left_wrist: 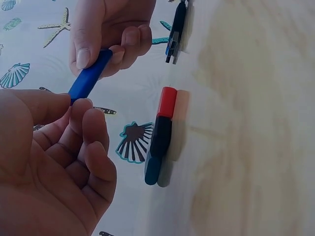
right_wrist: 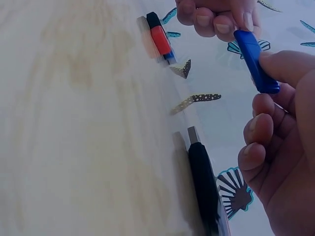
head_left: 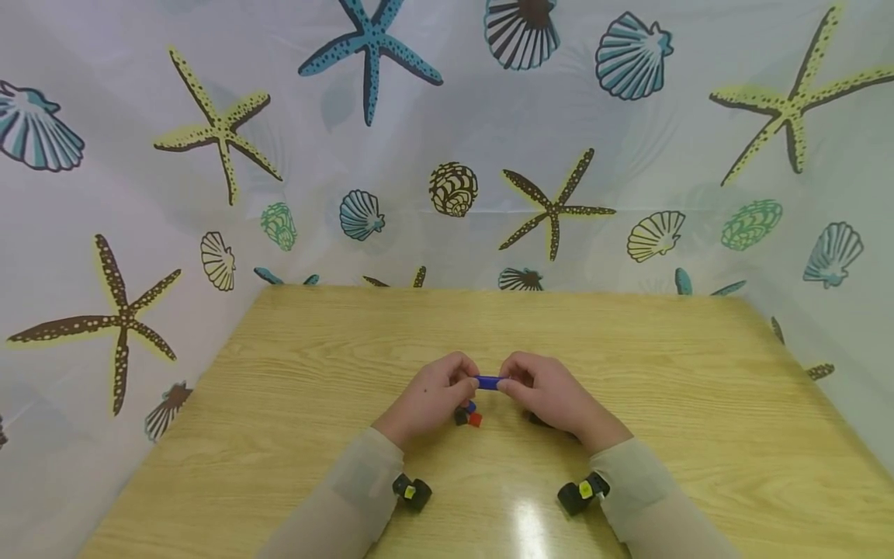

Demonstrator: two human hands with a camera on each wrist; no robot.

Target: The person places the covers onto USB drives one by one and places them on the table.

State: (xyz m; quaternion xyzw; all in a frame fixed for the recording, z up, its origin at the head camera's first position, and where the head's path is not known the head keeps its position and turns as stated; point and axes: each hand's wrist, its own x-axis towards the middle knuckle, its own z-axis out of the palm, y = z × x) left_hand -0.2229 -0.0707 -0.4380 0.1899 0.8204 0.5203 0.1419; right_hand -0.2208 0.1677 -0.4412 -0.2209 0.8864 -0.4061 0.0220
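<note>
Between the two hands is a slim blue USB flash drive, held above the table. My left hand pinches one end between thumb and fingertips; my right hand pinches the other. A faint seam near the left-hand end shows in the right wrist view. Beside the left hand lie a red cap, a black cap and a blue cap, close together. Near the right hand, a black flash drive lies with its metal plug bare; the left wrist view suggests more than one stick there.
A wood-grain table extends around both hands. White sheeting printed with starfish and shells stands along its back and sides. Each sleeved wrist carries a small black camera, one left and one right.
</note>
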